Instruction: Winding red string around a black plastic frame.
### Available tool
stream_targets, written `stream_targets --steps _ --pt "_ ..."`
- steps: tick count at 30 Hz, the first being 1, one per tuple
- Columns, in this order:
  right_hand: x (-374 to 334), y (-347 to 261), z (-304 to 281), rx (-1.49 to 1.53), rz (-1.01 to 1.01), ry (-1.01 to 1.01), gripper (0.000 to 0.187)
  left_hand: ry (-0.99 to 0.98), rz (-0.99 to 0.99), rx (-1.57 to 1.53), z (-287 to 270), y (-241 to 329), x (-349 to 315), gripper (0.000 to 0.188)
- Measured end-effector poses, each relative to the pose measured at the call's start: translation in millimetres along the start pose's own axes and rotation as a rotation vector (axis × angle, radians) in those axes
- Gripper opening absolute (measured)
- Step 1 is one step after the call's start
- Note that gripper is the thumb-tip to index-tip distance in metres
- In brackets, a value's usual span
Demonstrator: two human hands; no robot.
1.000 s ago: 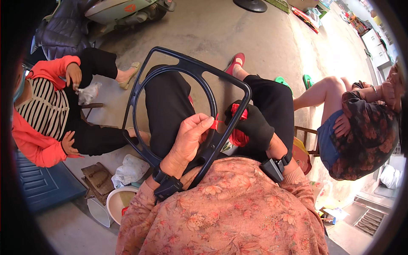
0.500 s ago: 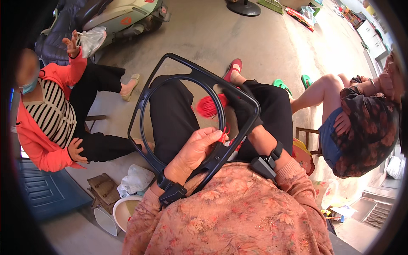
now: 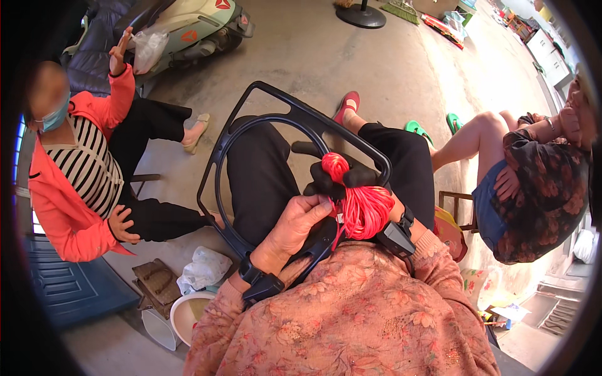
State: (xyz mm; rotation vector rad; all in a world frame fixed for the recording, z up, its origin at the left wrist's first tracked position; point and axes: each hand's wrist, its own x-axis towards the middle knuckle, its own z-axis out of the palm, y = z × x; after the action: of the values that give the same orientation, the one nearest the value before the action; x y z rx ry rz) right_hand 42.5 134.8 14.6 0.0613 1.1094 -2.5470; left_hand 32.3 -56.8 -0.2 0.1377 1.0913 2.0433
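A black frame [image 3: 318, 128], a ring set inside a rounded four-sided outline, lies across my lap. My right hand [image 3: 360, 175], in a black glove, grips a bundled hank of red cord [image 3: 367, 212] over the frame's right side. The hank is pinched in near its top, and its loose loops fan toward my body. Bare and close beside it, my left hand [image 3: 290, 229] has thumb and forefinger pressed together at the ring's near right part. A bit of red cord shows by those fingertips; the exact spot is partly hidden by the hank.
A person in a coral jacket [image 3: 81, 216] sits at left, holding up a plastic bag [image 3: 149, 50]. Another person in a dark floral top [image 3: 542, 188] sits at right. A scooter [image 3: 200, 28] stands at the back left; a white basin [image 3: 187, 316] is near left.
My right hand has brought the red hank from beyond the ring's right side up over the frame, toward my body. My left hand keeps its pinch near the same place.
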Motion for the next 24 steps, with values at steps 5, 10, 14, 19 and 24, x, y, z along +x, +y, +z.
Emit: stream_targets --steps 5,10,14,19,24 --pt "12 -18 0 0.051 0.036 -0.176 0.043 0.016 0.039 -0.010 -1 8 0 0.018" --pt "21 -14 1 -0.230 -0.222 0.248 0.040 0.143 0.070 0.078 -2 14 -4 0.020" --pt "12 -34 -14 0.345 -0.394 0.299 0.033 0.153 0.039 0.117 -8 30 -11 0.014" --pt "-63 -35 -38 -0.314 -0.633 0.642 0.036 0.208 0.013 0.024 -9 29 -12 0.014" --pt "-94 -32 -47 0.422 -0.352 0.155 0.039 0.218 0.077 -0.045 -8 20 -10 0.012"
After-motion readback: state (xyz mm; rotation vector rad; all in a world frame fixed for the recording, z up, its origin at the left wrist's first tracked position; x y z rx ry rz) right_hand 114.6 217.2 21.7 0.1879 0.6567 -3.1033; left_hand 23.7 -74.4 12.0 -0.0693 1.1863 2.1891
